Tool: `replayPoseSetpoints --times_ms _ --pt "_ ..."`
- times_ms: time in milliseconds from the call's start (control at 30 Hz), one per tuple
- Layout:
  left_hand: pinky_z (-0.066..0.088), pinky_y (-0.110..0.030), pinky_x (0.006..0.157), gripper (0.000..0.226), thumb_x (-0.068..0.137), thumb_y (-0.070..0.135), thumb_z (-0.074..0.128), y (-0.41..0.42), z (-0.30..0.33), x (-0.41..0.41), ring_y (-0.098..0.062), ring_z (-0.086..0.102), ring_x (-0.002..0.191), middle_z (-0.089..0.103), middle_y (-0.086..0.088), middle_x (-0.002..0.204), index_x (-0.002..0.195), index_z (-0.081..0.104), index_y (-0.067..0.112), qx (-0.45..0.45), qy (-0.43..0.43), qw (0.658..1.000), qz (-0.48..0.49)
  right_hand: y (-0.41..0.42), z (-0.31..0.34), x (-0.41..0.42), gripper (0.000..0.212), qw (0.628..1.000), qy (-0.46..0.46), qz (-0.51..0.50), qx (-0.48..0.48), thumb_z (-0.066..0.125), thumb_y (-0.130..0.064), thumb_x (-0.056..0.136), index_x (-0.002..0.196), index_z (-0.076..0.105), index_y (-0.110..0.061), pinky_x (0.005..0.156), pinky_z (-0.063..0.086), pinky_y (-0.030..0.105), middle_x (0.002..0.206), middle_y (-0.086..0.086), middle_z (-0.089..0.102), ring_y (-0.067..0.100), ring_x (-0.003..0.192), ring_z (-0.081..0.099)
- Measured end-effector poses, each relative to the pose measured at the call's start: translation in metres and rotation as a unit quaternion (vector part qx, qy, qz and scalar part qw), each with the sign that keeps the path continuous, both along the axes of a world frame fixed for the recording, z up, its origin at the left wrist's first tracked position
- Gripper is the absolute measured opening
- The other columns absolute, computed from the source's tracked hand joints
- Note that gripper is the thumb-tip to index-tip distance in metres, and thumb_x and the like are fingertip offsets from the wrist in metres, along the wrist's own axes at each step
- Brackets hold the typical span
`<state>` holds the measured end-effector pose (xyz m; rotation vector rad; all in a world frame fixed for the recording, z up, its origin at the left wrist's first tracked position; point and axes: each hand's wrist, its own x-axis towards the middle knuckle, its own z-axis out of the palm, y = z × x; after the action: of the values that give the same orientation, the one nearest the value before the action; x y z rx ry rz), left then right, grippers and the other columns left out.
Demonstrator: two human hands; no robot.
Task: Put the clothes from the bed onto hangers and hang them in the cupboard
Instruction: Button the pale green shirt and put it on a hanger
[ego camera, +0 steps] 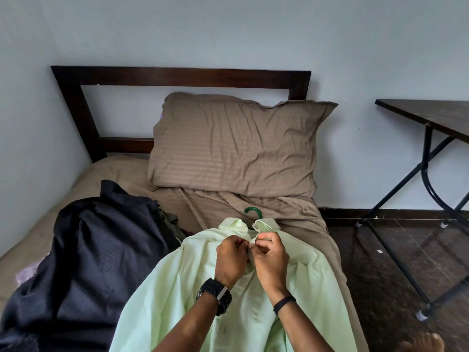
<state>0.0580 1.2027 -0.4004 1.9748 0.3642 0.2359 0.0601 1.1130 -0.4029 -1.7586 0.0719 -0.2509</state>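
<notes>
Both hands, left hand (232, 257) and right hand (270, 259), pinch the placket of the pale green shirt (193, 295) lying on the bed (299, 212). Green hanger (253, 213) hook protrudes at the collar. Dark garment (96, 250) lies left; pillow (236, 146) beyond; desk (431, 115) right.

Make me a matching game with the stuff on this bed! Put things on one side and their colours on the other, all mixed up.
Things:
1. shirt
2. hanger hook
3. pillow
4. heap of clothes

Colours:
A. tan brown
B. dark navy
C. pale green
D. dark green

Pairs: 1-C, 2-D, 3-A, 4-B

Bonus: the left hand and right hand both pinch the shirt just below its collar.
</notes>
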Motion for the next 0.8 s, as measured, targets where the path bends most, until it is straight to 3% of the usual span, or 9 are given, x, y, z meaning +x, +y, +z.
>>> replayPoseSetpoints --times_ms 167,300,400,467,567,633,700,800 --pt "0.051 -0.028 0.075 0.014 0.092 0.008 0.055 -0.001 0.002 -0.003 -0.017 0.063 0.076 0.068 -0.003 0.080 0.087 0.068 0.005 0.002 -0.017 0.999 0.032 0.000 0.001 0.004 0.023 1.000 -0.003 -0.003 -0.012 0.069 0.002 0.077 0.092 0.059 -0.012 0.058 0.041 0.002 0.075 -0.010 0.064 -0.012 0.069 0.060" --pt "0.055 -0.040 0.077 0.013 0.091 0.008 0.057 0.002 0.001 -0.001 -0.019 0.066 0.077 0.065 0.001 0.074 0.082 0.067 0.010 -0.019 -0.007 1.000 0.011 -0.003 0.000 0.005 0.024 0.999 0.008 0.031 0.000 0.071 0.000 0.078 0.094 0.059 -0.013 0.059 0.042 0.003 0.076 -0.011 0.066 -0.010 0.069 0.061" --pt "0.055 -0.039 0.079 0.013 0.091 0.009 0.057 0.003 0.000 0.000 -0.019 0.065 0.078 0.064 0.002 0.075 0.083 0.068 0.008 -0.014 -0.004 1.000 0.014 -0.005 -0.002 0.004 0.018 0.999 0.000 0.040 0.001 0.067 -0.001 0.082 0.093 0.059 -0.013 0.062 0.044 0.005 0.078 -0.006 0.069 -0.007 0.071 0.063" --pt "0.053 -0.032 0.075 0.014 0.092 0.010 0.057 0.003 0.000 0.001 -0.018 0.062 0.076 0.064 0.000 0.076 0.085 0.069 0.006 -0.007 -0.008 1.000 0.018 -0.007 -0.004 0.006 0.015 0.999 0.002 0.042 0.009 0.061 0.000 0.085 0.093 0.060 -0.013 0.070 0.052 0.016 0.083 -0.001 0.070 0.000 0.074 0.066" --pt "0.045 -0.017 0.061 0.014 0.091 0.011 0.058 0.002 0.001 0.000 -0.012 0.059 0.067 0.065 0.001 0.074 0.086 0.070 0.006 -0.020 -0.013 1.000 0.011 -0.012 -0.007 0.009 0.023 0.996 0.038 0.064 0.046 0.062 0.004 0.083 0.094 0.060 -0.017 0.079 0.058 0.043 0.084 0.002 0.072 0.015 0.080 0.069" --pt "0.039 -0.008 0.056 0.013 0.090 0.011 0.060 0.001 0.001 0.001 0.000 0.056 0.061 0.064 0.005 0.070 0.085 0.071 0.008 -0.032 -0.017 0.999 0.002 -0.014 -0.008 0.010 0.028 0.995 0.044 0.066 0.062 0.070 0.003 0.078 0.090 0.060 -0.020 0.082 0.056 0.047 0.086 0.004 0.072 0.020 0.084 0.070" --pt "0.040 -0.010 0.055 0.015 0.089 0.011 0.061 0.000 0.001 0.000 0.002 0.053 0.053 0.064 0.005 0.064 0.079 0.071 0.010 -0.064 -0.010 0.998 0.002 -0.014 -0.009 0.010 0.029 0.995 0.039 0.057 0.067 0.075 0.003 0.075 0.086 0.059 -0.018 0.083 0.056 0.045 0.083 0.004 0.072 0.018 0.082 0.069" --pt "0.045 -0.026 0.059 0.020 0.091 0.010 0.059 0.000 -0.002 -0.002 -0.014 0.053 0.059 0.065 -0.006 0.067 0.074 0.070 0.007 -0.184 0.008 0.983 0.004 -0.012 -0.010 0.009 0.027 0.996 0.030 0.048 0.075 0.075 0.004 0.075 0.086 0.058 -0.014 0.080 0.055 0.035 0.079 0.001 0.072 0.008 0.074 0.067"
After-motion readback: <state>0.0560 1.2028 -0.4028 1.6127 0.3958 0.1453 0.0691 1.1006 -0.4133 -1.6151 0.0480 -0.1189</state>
